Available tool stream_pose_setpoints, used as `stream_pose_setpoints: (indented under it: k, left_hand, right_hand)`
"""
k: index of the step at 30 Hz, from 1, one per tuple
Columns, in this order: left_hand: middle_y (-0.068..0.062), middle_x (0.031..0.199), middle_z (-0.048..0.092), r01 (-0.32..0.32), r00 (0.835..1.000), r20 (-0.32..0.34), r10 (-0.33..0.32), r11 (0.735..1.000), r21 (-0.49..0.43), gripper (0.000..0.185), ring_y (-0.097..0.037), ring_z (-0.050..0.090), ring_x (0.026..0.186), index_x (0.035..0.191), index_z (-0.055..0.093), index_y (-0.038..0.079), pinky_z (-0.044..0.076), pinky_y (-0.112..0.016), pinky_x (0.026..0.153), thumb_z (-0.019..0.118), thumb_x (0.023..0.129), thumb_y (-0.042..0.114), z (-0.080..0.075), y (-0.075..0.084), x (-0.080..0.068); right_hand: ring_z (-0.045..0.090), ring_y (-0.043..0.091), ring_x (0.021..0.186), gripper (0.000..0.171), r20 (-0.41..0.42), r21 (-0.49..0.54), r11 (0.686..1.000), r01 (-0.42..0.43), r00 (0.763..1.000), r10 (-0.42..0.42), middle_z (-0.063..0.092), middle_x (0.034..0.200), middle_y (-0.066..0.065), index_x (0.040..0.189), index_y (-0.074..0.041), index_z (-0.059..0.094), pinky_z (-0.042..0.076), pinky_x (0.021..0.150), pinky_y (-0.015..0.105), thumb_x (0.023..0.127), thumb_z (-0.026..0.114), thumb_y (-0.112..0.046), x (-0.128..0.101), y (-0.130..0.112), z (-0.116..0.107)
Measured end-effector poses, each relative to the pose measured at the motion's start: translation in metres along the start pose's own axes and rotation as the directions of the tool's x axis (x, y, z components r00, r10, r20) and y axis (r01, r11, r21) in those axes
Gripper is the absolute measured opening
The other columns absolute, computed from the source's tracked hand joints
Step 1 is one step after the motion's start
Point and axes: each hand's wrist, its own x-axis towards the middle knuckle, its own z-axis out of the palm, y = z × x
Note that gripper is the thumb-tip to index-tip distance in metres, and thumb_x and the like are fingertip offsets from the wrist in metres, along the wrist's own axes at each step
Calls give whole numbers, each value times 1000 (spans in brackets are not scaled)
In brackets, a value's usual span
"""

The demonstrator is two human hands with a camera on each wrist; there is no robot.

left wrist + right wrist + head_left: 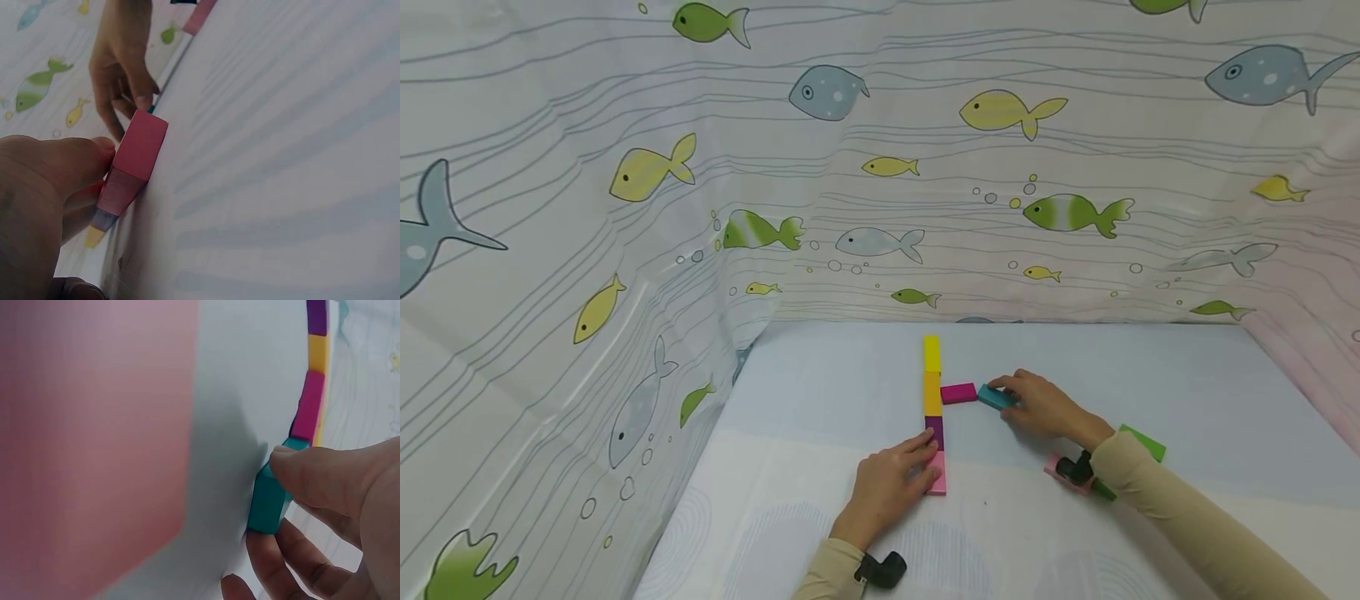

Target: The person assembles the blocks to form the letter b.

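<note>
Right wrist view. I have the right hand on a teal block: thumb pressed on one side, fingers against its near end and beneath. More teal shows past the thumb tip; I cannot tell whether it belongs to the same piece. That part touches a magenta block ahead of the thumb. Farther from the hand I note an orange-yellow block, then a purple block, with a thin yellow strip showing behind the magenta. Across the pale worktop from the fingertips, a pink shape looms, too blurred to identify.
</note>
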Motion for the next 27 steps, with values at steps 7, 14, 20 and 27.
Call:
stream_pose_setpoints:
  k: [7, 14, 20, 27]
  left_hand:
    - [11, 150, 63, 0, 1000, 11, 0, 1000, -15, 42, -21, 70, 128, 139, 72, 22, 61, -29, 84, 74, 100, 39, -1, 1, 0]
    - [10, 150, 64, 1, 1000, 10, -1, 1000, -13, 42, -21, 69, 129, 139, 72, 22, 61, -31, 87, 74, 100, 39, -3, 3, -1]
    - [10, 150, 64, -10, 1000, 3, 10, 1000, -15, 42, -21, 69, 129, 139, 72, 22, 61, -30, 86, 74, 100, 38, -1, 3, -1]
    - [10, 149, 64, -20, 1000, -8, 20, 1000, 1, 43, -20, 69, 129, 139, 71, 22, 61, -29, 86, 75, 100, 39, 1, 1, 0]
  right_hand:
    - [65, 26, 109, 62, 37, -4, 1000, -20, 999, 20, 66, 121, 13, 152, -13, 57, 60, 96, 52, 94, 80, -17, 0, 3, 1]
    - [63, 34, 120, 86, 77, 35, 999, -6, 997, 4, 66, 131, 17, 165, -10, 35, 55, 102, 60, 94, 82, -24, -7, 7, -7]
    - [61, 36, 123, 85, 93, 36, 999, -13, 996, 9, 66, 130, 16, 163, -4, 37, 50, 107, 62, 95, 81, -30, -27, 21, -20]
    - [62, 34, 121, 72, 102, 4, 999, -40, 994, 39, 65, 130, 15, 153, -3, 53, 53, 103, 59, 94, 81, -34, -50, 38, -33]
